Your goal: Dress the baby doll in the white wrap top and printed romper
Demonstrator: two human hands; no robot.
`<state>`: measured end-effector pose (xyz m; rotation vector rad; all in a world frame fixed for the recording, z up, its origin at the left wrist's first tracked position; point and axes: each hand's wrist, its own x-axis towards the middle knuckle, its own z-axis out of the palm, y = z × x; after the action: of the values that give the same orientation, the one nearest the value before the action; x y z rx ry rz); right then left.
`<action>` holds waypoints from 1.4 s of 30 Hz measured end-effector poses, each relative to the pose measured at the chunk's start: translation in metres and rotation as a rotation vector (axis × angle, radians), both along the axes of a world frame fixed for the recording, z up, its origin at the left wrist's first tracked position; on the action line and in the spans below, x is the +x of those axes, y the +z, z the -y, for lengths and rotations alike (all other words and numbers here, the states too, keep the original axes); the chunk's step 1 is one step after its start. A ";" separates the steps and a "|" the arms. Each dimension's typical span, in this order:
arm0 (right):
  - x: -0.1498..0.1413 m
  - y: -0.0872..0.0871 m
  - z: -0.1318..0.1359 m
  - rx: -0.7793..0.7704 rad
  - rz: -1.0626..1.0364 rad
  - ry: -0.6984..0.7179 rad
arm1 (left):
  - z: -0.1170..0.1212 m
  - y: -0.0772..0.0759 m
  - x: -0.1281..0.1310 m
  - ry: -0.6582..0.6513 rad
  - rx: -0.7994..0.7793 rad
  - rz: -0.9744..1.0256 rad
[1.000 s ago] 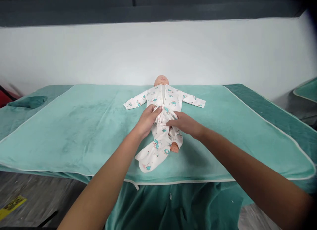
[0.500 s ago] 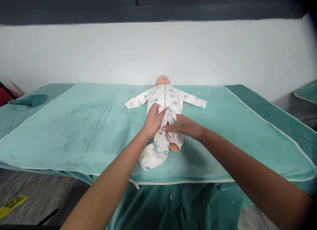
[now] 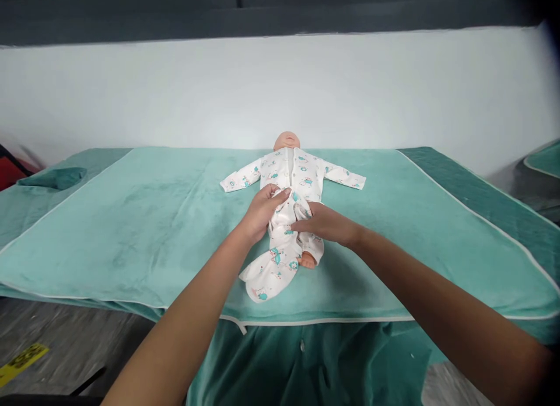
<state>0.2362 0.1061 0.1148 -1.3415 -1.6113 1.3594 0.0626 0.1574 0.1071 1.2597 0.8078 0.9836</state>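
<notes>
While the left hand pinches the printed trousers and the right hand touches them, its grip unclear, the cloth should be eased gently around the doll, whose head lies near the far edge of the bed.

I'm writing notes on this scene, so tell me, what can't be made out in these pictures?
Head view:
Left hand: some fingertips, behind printed clothing.
Right hand: some fingers, behind that clothing.
Doll: no hands show past the sleeves; one foot shows, clothing covers the other leg.
Red object: cut off by the left edge.
Yellow label: print too blurred to read.
</notes>
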 end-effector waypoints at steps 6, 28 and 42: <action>0.010 -0.004 0.001 -0.044 -0.391 -0.142 | -0.001 0.014 -0.014 -0.289 0.019 -0.265; 0.005 -0.006 0.006 0.032 -0.234 -0.059 | 0.012 0.003 -0.009 -0.224 -0.078 -0.132; 0.015 -0.002 0.003 -0.009 -0.213 0.060 | 0.008 0.006 -0.022 -0.382 -0.008 -0.154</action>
<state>0.2509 0.1029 0.1133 -1.1190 -1.5135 1.4930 0.0404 0.1497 0.1130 1.4306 0.6539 0.5816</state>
